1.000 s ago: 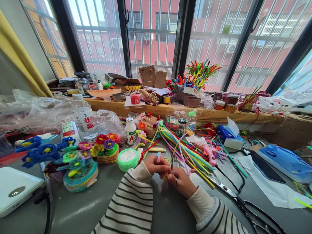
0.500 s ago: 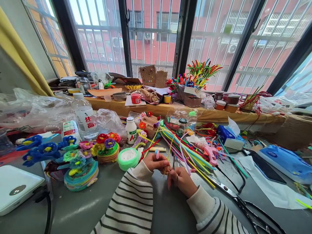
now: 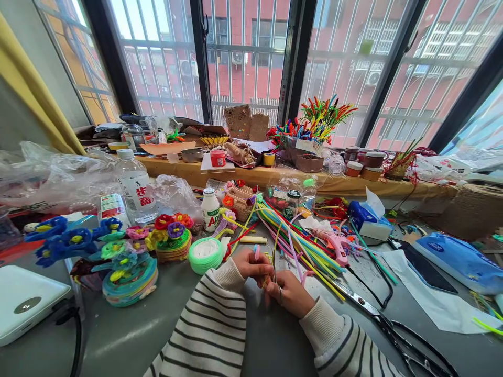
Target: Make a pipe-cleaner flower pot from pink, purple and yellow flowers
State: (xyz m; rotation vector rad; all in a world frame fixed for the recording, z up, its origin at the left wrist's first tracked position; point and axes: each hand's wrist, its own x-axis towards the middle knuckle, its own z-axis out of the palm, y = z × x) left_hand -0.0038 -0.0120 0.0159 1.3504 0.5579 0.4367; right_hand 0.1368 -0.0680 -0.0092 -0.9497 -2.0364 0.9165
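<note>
My left hand [image 3: 251,265] and my right hand [image 3: 288,293] meet over the grey table [image 3: 129,335], both in striped sleeves. Their fingers pinch a small yellow-and-pink pipe cleaner piece [image 3: 267,277] between them, with thin stems sticking up. Just beyond lies a spread of long coloured pipe cleaners [image 3: 298,238]. A green tape roll [image 3: 205,255] sits left of my left hand.
Finished pipe-cleaner flowers [image 3: 118,256] crowd the left, beside a water bottle [image 3: 135,188] and a white box [image 3: 27,301]. A pink glue gun [image 3: 334,243], black scissors [image 3: 393,330], a tissue pack [image 3: 369,220] and a blue packet [image 3: 463,262] lie right. The window ledge [image 3: 255,175] holds jars and boxes.
Both hands shifted slightly while twisting the small piece; the right hand moved a little lower and nearer. Nothing else on the table moved.
</note>
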